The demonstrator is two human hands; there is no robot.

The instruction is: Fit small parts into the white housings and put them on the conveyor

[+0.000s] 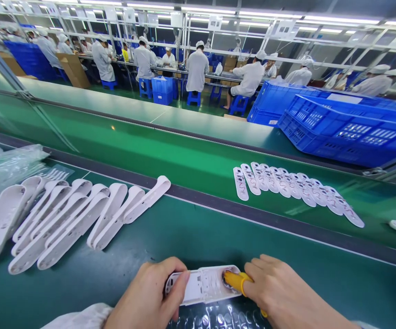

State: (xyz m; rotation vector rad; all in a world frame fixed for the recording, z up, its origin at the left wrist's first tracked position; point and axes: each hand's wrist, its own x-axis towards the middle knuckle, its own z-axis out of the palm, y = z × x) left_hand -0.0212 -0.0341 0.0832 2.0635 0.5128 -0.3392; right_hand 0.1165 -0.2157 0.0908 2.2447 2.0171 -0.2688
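A long white plastic shell (203, 285) with a rounded end lies over the table in front of me, its hollow inner side facing up. My left hand (157, 288) pinches its left end, thumb on top and fingers behind. At the right end is my right hand (270, 283), fingers curled, with a yellow finger cot (235, 280) on one finger. That finger presses into a round, dark-rimmed recess in the shell. Whether a small part sits under the fingertip is hidden. Beneath the shell lies a clear bubbled sheet (218, 317).
Several similar white shells (112, 214) lie fanned out at left beside a clear plastic bag (9, 169). On the green conveyor belt (143, 146) is a row of white pieces with wires (287, 183). Blue crates (349, 123) stand behind at right. People in white coats sit farther back.
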